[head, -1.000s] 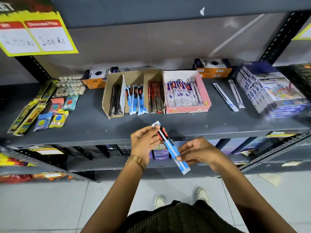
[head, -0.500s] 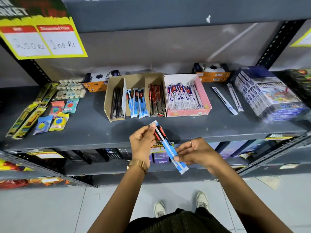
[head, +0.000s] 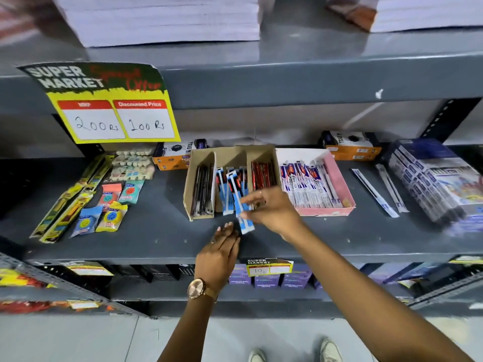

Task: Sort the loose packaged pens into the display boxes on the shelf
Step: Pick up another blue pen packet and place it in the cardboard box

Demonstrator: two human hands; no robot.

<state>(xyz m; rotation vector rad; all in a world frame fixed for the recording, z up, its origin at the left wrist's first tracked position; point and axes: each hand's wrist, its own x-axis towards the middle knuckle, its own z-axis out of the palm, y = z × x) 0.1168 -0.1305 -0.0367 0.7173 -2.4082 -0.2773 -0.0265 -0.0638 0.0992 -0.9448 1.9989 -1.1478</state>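
My right hand (head: 271, 209) grips a blue-and-white packaged pen (head: 241, 205) and holds it over the middle slot of the brown cardboard display box (head: 200, 158), among other blue pens there. My left hand (head: 219, 253) rests flat on the grey shelf (head: 156, 231) just below the pen's lower end, fingers apart and holding nothing. The box's left slot holds dark pens, its right slot red ones. A pink box (head: 342, 184) to the right holds white-and-blue pens. Two loose packaged pens (head: 376, 193) lie on the shelf further right.
Yellow packs (head: 68, 202) and small colourful packets (head: 109, 207) lie at the left. Orange boxes (head: 350, 148) stand at the back. A stack of blue packs (head: 433, 178) fills the right end. A yellow price sign (head: 112, 111) hangs from the upper shelf.
My right hand carried the blue pen up from in front of the shelf to the cardboard box. My left hand let go of it and now lies on the shelf. The view tilted upward.
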